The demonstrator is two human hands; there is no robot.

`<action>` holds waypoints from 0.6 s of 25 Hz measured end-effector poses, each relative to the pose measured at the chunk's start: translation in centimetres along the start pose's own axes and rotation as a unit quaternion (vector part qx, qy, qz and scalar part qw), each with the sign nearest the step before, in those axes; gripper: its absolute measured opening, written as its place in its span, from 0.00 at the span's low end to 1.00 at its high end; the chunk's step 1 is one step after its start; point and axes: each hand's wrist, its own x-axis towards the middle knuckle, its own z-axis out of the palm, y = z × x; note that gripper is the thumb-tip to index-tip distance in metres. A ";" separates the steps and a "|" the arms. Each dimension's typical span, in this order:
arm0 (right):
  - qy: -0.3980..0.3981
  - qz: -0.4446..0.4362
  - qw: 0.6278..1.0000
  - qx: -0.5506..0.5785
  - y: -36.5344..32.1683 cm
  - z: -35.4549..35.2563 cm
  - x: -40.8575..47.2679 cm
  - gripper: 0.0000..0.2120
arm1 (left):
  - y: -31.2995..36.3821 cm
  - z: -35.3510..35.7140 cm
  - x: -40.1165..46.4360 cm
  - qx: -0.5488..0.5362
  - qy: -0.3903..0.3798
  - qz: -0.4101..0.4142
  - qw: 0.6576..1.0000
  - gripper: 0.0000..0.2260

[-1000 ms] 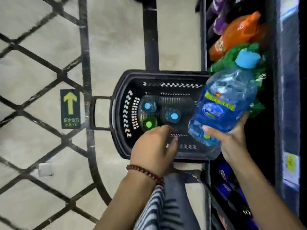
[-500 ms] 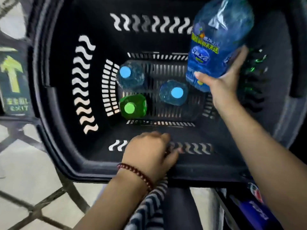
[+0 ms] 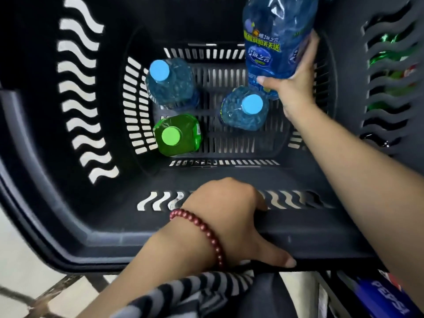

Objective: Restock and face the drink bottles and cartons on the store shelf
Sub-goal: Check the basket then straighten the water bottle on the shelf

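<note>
Head view, looking straight down into a black plastic basket [image 3: 68, 216] with wavy slots in its walls. Left side of basket floor: a blue bottle [image 3: 171, 82] standing upright, light-blue cap up, with a green bottle [image 3: 176, 135] just beside it on the near side, green cap up. Left hand [image 3: 227, 216], red bead bracelet [image 3: 202, 232] on the wrist, grips the basket's near rim, fingers curled over the edge into the basket, thumb along the outer face. Mid-floor: a second blue bottle [image 3: 245, 109], upright, cap up. Right hand [image 3: 296, 86] grips a large blue bottle [image 3: 275, 35] near its lower end, thumb across the front, fingers wrapped behind; this bottle sits above the basket's far right corner, top cut off by frame edge. Far right, green bottles [image 3: 390, 56] show through the wall slots. Bottom right: blue Pepsi pack [image 3: 385, 297].
</note>
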 end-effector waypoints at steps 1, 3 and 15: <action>-0.002 0.005 1.000 -0.002 0.3 0.1 0.3 0.47 | -0.2 0.0 0.1 -0.013 0.003 0.000 1.000 0.36; -0.013 0.013 1.000 -0.013 1.0 0.4 0.6 0.47 | -0.8 0.1 0.4 -0.032 0.000 0.005 0.999 0.37; -0.052 0.095 0.994 -0.004 5.2 2.0 1.6 0.44 | -1.7 0.7 1.2 -0.060 0.016 0.017 0.998 0.29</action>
